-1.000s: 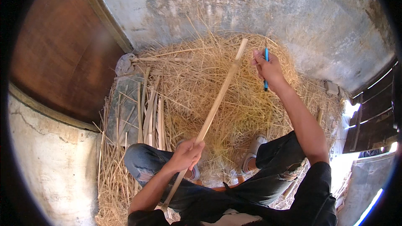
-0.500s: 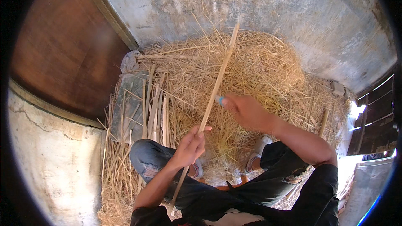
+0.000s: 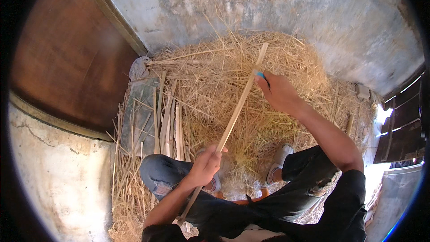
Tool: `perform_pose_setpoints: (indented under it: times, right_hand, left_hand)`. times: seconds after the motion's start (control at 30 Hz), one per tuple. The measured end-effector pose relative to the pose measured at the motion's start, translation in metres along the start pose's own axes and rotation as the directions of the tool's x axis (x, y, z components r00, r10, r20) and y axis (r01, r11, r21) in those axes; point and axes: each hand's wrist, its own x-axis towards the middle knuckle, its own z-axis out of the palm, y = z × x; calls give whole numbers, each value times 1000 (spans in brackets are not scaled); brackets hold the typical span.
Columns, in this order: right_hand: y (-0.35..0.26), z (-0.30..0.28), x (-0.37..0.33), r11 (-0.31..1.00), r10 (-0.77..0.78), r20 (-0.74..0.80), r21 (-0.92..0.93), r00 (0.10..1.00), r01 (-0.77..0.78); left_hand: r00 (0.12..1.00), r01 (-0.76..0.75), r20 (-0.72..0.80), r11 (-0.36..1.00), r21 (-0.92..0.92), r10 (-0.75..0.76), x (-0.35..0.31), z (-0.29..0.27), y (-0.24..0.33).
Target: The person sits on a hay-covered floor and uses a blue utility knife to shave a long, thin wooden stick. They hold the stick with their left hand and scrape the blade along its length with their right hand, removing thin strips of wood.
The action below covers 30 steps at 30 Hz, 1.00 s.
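A long, pale bamboo strip [image 3: 241, 103] slants from my lap up and to the right over the straw. Around its lower half, my left hand [image 3: 205, 168] is closed in front of my left knee. Close to the far end of the strip, my right hand [image 3: 281, 93] is closed on a small knife [image 3: 261, 75] with a blue part. Most of the knife is hidden by the fingers, and its tip meets or nearly meets the strip. The strip's lower end runs down past my left wrist to my lap.
Straw-like shavings [image 3: 277, 62] are heaped against the grey wall [image 3: 286, 4]. Several cut strips [image 3: 168, 121] lean at the left near a brown door panel [image 3: 71, 58]. My shoes [image 3: 283, 153] stand on the shavings, and dark slats [image 3: 403, 130] are at the far right.
My right hand and the knife have moved up and outward along the strip, away from my body. The strip's far end has tipped lower and slightly right. My left hand keeps its hold.
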Motion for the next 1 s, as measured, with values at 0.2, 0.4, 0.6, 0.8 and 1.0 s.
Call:
perform_pose_setpoints:
  times: [0.2, 0.4, 0.6, 0.8, 1.0]
  right_hand:
    - [-57, 66, -72, 963, -257, 305, 8, 917, 268]
    - [-33, 51, -27, 975, -214, 155, -32, 965, 221]
    - [-45, 68, -46, 966, -243, 187, -41, 952, 255]
    - [-23, 45, -17, 956, -261, 121, -106, 958, 274]
    - [9, 24, 2, 984, -167, -85, -75, 982, 161]
  left_hand:
    - [997, 9, -79, 992, 123, 0, 9, -1, 15]
    - [995, -20, -97, 998, 52, 25, 6, 0, 7]
    - [991, -35, -117, 968, 248, 66, 12, -5, -8]
    - [989, -40, -122, 949, 314, 82, 1, -4, -2]
    - [993, -58, -83, 950, 306, 87, 9, 1, 3]
